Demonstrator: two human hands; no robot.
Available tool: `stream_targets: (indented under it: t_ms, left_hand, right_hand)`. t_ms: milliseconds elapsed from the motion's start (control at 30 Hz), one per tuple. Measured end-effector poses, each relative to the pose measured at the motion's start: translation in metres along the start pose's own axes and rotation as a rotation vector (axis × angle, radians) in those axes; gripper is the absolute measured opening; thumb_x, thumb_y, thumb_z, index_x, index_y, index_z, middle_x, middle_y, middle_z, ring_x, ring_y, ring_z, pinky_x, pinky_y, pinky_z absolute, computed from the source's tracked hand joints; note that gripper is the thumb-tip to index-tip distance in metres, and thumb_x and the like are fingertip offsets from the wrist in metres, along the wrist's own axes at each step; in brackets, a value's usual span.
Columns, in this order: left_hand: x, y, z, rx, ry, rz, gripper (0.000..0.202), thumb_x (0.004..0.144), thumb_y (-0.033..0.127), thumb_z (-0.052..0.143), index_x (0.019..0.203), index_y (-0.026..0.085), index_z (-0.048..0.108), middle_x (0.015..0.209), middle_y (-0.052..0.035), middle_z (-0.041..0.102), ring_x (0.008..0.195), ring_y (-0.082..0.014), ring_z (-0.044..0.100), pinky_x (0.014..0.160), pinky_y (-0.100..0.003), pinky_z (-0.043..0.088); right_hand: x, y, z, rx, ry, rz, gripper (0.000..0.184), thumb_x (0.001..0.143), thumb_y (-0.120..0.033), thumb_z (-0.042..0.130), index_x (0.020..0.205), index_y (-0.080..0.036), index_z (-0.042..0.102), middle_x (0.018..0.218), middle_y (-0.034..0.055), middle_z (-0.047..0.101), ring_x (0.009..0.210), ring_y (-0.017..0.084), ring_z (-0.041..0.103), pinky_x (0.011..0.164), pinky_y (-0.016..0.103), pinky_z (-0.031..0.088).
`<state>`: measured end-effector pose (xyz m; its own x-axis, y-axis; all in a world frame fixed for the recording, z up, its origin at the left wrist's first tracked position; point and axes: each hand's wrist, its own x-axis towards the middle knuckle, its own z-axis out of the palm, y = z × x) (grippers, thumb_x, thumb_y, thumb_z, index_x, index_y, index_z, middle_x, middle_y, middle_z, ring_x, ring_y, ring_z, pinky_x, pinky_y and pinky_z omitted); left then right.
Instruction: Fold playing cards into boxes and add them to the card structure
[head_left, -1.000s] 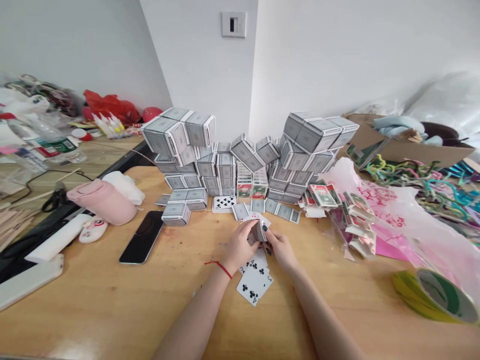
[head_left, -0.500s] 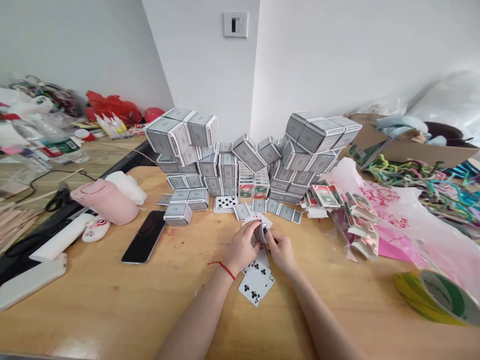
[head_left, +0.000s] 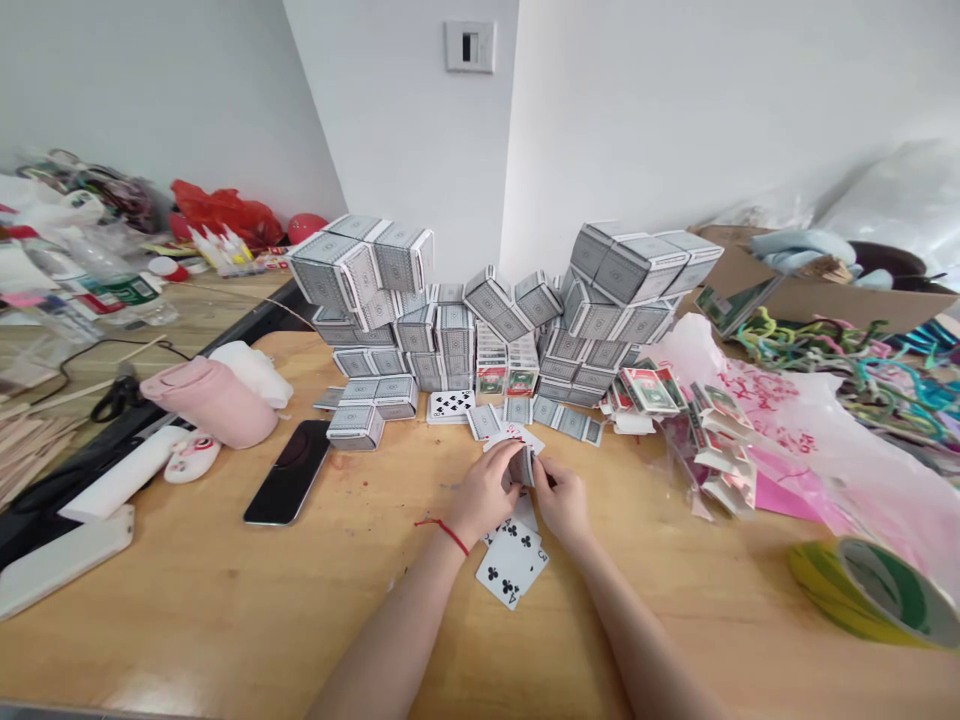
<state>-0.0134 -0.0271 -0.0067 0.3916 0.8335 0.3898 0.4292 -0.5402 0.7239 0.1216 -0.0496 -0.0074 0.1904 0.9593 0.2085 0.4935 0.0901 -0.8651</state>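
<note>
Between both hands, a folded piece of grey-backed playing card (head_left: 522, 466) is held just above the table. My left hand (head_left: 484, 492) wraps its far and left sides, with a red string on the wrist. The fingers of my right hand (head_left: 561, 503) pinch its right edge. Directly below lie face-up playing cards (head_left: 513, 565), a four of clubs on top. Behind the hands are more loose cards (head_left: 568, 421), face down, and a face-up stack of spades (head_left: 451, 405). Grey blocks made of folded cards (head_left: 499, 305) form a stepped structure farther back.
On the left lie a black phone (head_left: 289, 473), a pink roll (head_left: 214, 403) and a white bear-like item (head_left: 193, 459). Opened card boxes (head_left: 721, 450), crumpled plastic (head_left: 780, 400) and a yellow-green tape roll (head_left: 874, 590) are on the right. A cardboard box (head_left: 847, 305) stands behind.
My right thumb and fingers have shifted slightly down the right edge of the folded card, uncovering more of it. The left hand stays almost in place.
</note>
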Motion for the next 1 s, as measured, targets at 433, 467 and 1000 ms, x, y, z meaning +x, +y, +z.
stream_targets:
  t_ms: [433, 467, 1000]
  left_hand:
    - [0.0009, -0.0003, -0.0021, 0.036, 0.018, -0.011, 0.052, 0.07, 0.009, 0.054, 0.12, 0.022, 0.043, 0.12, -0.0085, 0.049, 0.115, -0.0227, 0.044, 0.097, -0.045, 0.039]
    - [0.0008, -0.0005, -0.002, 0.041, 0.022, -0.008, 0.053, 0.07, 0.009, 0.053, 0.12, 0.022, 0.044, 0.12, -0.0085, 0.049, 0.114, -0.0228, 0.044, 0.096, -0.045, 0.039]
    - [0.0021, 0.0063, -0.0052, -0.052, 0.004, -0.015, 0.056, 0.065, 0.004, 0.054, 0.118, 0.023, 0.046, 0.12, -0.0081, 0.046, 0.116, -0.0239, 0.04, 0.099, -0.046, 0.035]
  right_hand:
    - [-0.0018, 0.0021, 0.0015, 0.012, -0.079, 0.02, 0.029, 0.075, -0.044, 0.048, 0.081, -0.018, 0.061, 0.058, 0.0009, 0.056, 0.05, 0.014, 0.046, 0.049, 0.024, 0.033]
    - [-0.0021, 0.0029, 0.0021, 0.003, -0.082, 0.021, 0.028, 0.075, -0.043, 0.049, 0.083, -0.019, 0.061, 0.057, 0.0005, 0.055, 0.048, 0.014, 0.045, 0.048, 0.024, 0.033]
    - [-0.005, 0.0084, 0.0061, 0.116, -0.089, 0.124, 0.029, 0.077, -0.045, 0.046, 0.061, -0.021, 0.045, 0.045, -0.0036, 0.045, 0.042, 0.012, 0.04, 0.042, 0.023, 0.029]
